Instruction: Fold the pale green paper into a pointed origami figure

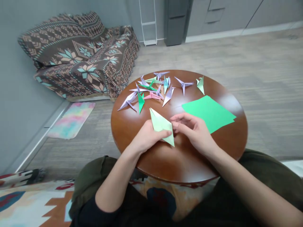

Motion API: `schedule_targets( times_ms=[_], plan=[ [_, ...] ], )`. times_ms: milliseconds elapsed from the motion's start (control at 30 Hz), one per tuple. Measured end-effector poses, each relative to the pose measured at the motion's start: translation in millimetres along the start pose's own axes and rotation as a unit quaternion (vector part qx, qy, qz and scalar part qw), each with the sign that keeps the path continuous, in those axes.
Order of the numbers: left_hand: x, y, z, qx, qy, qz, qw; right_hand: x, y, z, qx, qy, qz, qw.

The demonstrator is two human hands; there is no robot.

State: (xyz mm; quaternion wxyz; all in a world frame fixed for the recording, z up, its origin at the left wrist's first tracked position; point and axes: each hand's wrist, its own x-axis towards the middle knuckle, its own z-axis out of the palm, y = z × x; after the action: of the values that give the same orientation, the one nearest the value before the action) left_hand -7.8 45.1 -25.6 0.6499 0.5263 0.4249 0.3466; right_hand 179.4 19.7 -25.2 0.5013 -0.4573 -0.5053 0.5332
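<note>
A light green folded paper (159, 121), shaped like a long diamond, is held above the near part of the table. My left hand (151, 134) is closed on its left side, thumb lying across the front near the lower tip. At the paper's right corner, my right hand (189, 126) has its thumb and fingertips drawn together in a pinch; how much of the edge lies between them is hard to see. To the right lie green paper sheets (209, 110), slightly fanned. Beyond my hands are several folded paper cranes, among them a pink one (152, 96) and a purple one (183, 84).
Everything rests on a round brown table (170, 170) in front of my knees. A light green crane (200, 85) stands apart at the far right. Past the table are a sofa with a patterned cover (87, 60), a pastel mat (72, 121) and grey cabinets (224, 15).
</note>
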Motion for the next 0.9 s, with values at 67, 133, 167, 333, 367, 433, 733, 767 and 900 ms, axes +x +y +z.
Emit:
schedule_targets(
  times_ms=[67,133,167,333,367,433,733,767,900],
  plan=[
    [-2,1,2,0.057,-0.039,-0.005,0.998,-1,0,1,-0.010,-0.025,0.007,1.000],
    [-2,3,1,0.066,-0.050,-0.004,0.997,-1,0,0,-0.023,-0.025,0.003,0.999],
    [-2,4,1,0.058,-0.050,0.001,0.997,0,1,-1,-0.028,-0.019,-0.002,0.999],
    [-2,7,-5,0.048,-0.010,0.058,0.997,1,1,-4,-0.030,0.025,-0.032,0.999],
    [-2,7,-6,0.047,-0.003,0.070,0.996,1,0,-4,-0.024,0.027,-0.033,0.999],
    [-3,7,-5,0.042,-0.002,0.082,0.996,0,-1,-2,-0.011,0.022,-0.030,0.999],
    [-8,10,7,0.104,0.015,0.113,0.988,-6,-1,2,-0.075,0.030,-0.042,0.996],
    [-8,11,6,0.108,0.021,0.115,0.987,-5,-1,1,-0.082,0.026,-0.041,0.995],
    [-9,15,-4,0.131,0.034,0.114,0.984,-3,0,-2,-0.069,0.026,-0.022,0.997]
  ],
)
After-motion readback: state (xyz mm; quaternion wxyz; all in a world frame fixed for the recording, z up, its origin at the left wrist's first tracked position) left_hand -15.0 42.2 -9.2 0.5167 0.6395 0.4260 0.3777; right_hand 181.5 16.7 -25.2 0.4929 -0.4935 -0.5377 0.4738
